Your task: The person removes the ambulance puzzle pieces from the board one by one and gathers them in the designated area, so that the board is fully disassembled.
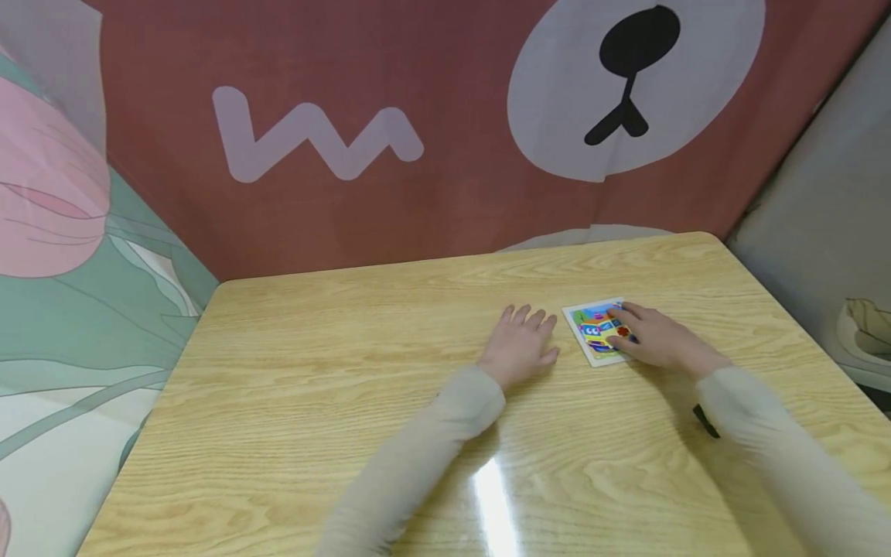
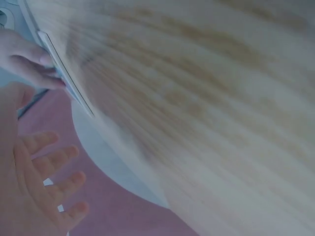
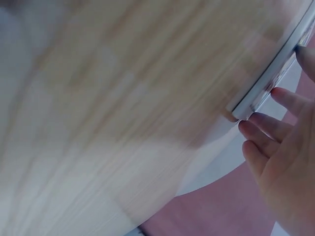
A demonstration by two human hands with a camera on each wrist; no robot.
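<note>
A thin square board [image 1: 596, 334] with a white border and a bright cartoon picture lies flat on the wooden table. My right hand [image 1: 654, 336] reaches over its right part, fingers spread and fingertips on the picture, covering that side. In the right wrist view the board [image 3: 268, 73] appears edge-on, with the thumb and fingertips at its picture face. To the left of the board, my left hand [image 1: 517, 346] is held palm down with the fingers extended, apart from the board and holding nothing. The left wrist view shows the left palm [image 2: 34, 182] with loosely spread fingers.
The wooden table [image 1: 313, 402] has its far edge against a reddish-brown cloth [image 1: 445, 186] with a bear muzzle print. A flower-patterned cloth [image 1: 56, 186] hangs at the left. A small black strip [image 1: 705, 422] shows beside the right cuff.
</note>
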